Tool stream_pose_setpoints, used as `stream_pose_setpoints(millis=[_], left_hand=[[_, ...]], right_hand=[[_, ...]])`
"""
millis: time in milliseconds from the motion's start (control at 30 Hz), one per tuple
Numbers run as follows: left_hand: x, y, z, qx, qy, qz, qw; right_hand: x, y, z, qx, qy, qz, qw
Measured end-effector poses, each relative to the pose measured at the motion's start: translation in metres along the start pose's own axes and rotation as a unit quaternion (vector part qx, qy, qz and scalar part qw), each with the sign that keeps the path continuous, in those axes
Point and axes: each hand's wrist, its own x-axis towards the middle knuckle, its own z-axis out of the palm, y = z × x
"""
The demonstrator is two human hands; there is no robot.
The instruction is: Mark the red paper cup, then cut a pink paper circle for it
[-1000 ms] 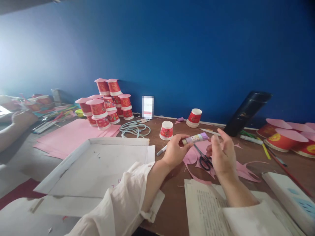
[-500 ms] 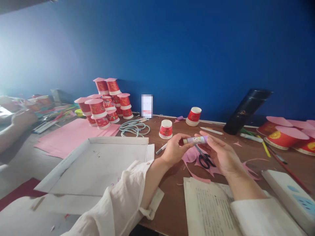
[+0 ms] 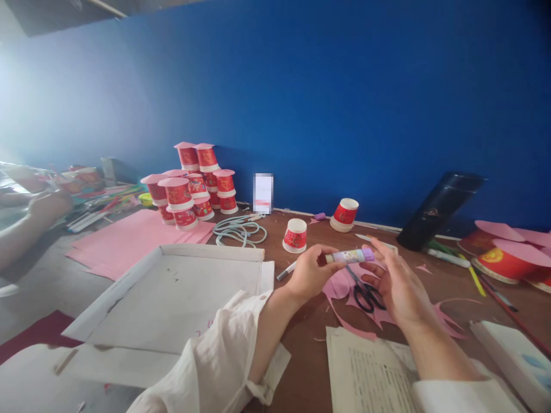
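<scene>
A small glue stick (image 3: 349, 256) with a purple cap lies level in the air between both hands above the brown table (image 3: 310, 367). My left hand (image 3: 310, 271) pinches its left end. The fingers of my right hand (image 3: 394, 284) are closed on the capped right end. Right below them black scissors (image 3: 365, 293) lie on cut pink paper (image 3: 342, 282). Two single red paper cups (image 3: 295, 235) stand upside down just beyond the hands.
A flat white cardboard tray (image 3: 172, 295) lies to the left, with pink sheets (image 3: 124, 238) and a stack of red cups (image 3: 193, 183) behind it. A printed page (image 3: 365, 373) sits at the near edge. A black flask (image 3: 439, 209) leans at the wall. Another person's arm (image 3: 30, 223) is at far left.
My right hand came down from an upright open pose and closed on the capped end of the glue stick. The view shifted slightly.
</scene>
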Motion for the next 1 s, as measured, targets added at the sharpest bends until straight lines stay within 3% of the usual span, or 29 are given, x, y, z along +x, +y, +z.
stream_pose_setpoints(millis=[67, 133, 300, 533, 800, 1000], left_hand=[[0.002, -0.002, -0.001, -0.015, 0.006, -0.014, 1.0], [0.004, -0.003, -0.003, -0.02, 0.002, -0.009, 1.0], [0.001, 0.001, -0.004, 0.007, -0.006, 0.032, 0.999], [-0.002, 0.003, -0.001, 0.017, -0.005, 0.049, 0.999], [0.004, 0.0, -0.002, -0.037, -0.009, -0.042, 0.998], [-0.002, 0.001, 0.0, 0.014, 0.002, 0.029, 0.999]], right_hand=[[0.0, 0.0, 0.0, 0.058, -0.036, 0.043, 0.997], [0.0, 0.002, -0.002, 0.033, -0.043, 0.056, 0.997], [0.003, 0.01, -0.005, -0.078, 0.034, 0.027, 0.996], [0.004, 0.014, 0.005, 0.006, 0.028, 0.06, 0.998], [-0.002, 0.002, 0.01, 0.16, -0.059, 0.095, 0.981], [0.0, 0.007, 0.013, 0.137, 0.001, 0.087, 0.987]])
